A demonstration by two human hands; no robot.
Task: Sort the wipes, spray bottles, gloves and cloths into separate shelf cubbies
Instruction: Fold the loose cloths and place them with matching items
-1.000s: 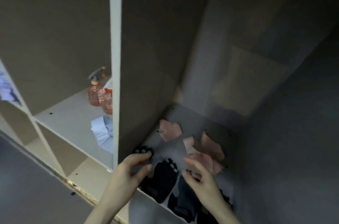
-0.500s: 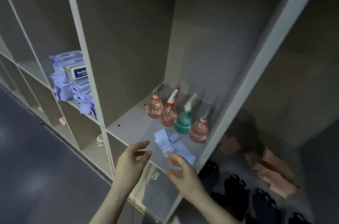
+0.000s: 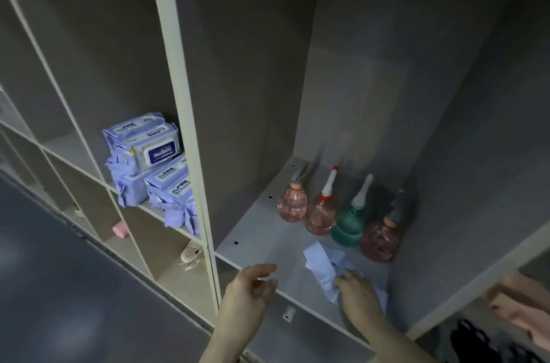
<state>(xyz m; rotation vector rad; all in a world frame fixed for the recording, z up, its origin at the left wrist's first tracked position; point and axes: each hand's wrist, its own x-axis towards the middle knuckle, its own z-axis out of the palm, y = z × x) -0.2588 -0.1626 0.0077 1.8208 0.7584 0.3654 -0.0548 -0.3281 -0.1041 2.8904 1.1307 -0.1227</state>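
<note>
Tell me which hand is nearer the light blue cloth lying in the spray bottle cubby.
Right. The right hand rests on the light blue cloth at its near end. The left hand hovers at the shelf's front edge, off to the cloth's left, apart from it.

Four spray bottles in a row in the cubby behind the pale blue cloth. Left of that cloth's cubby, about four stacked wipe packs. Two hands.
</note>
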